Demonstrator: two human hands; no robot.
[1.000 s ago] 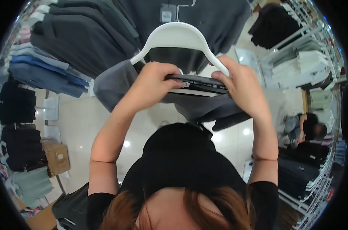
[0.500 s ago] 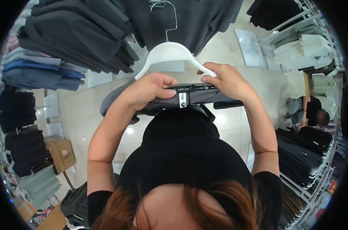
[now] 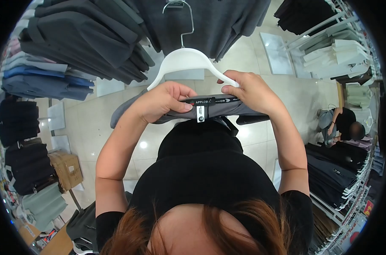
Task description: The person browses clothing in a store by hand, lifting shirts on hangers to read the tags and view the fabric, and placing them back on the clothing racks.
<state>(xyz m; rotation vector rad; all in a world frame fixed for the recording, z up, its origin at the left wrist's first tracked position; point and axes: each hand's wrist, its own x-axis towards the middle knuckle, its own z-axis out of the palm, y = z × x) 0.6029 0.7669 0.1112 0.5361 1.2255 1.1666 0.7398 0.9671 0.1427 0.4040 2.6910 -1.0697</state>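
Note:
A white hanger [image 3: 185, 59] with a metal hook stands upright in front of my body. On it hangs a grey garment [image 3: 227, 109] with a black neck tape and a white label [image 3: 201, 114]; its full shape is hidden by my arms and body. My left hand [image 3: 169, 101] pinches the garment's neck edge left of the label, thumb on top. With thumb and fingers, my right hand [image 3: 248, 90] grips the hanger's right shoulder, close against the garment's edge.
Dark garments [image 3: 82, 38] hang on racks ahead and to the left. A cardboard box [image 3: 66, 170] sits at the left. Racks of dark trousers [image 3: 333, 170] and white clothes [image 3: 337, 57] line the right. Another person [image 3: 346, 123] is at the far right.
The hanger and garment label have shifted slightly left, and the label sits a little lower. Both hands keep nearly the same hold. The other person's arms have moved.

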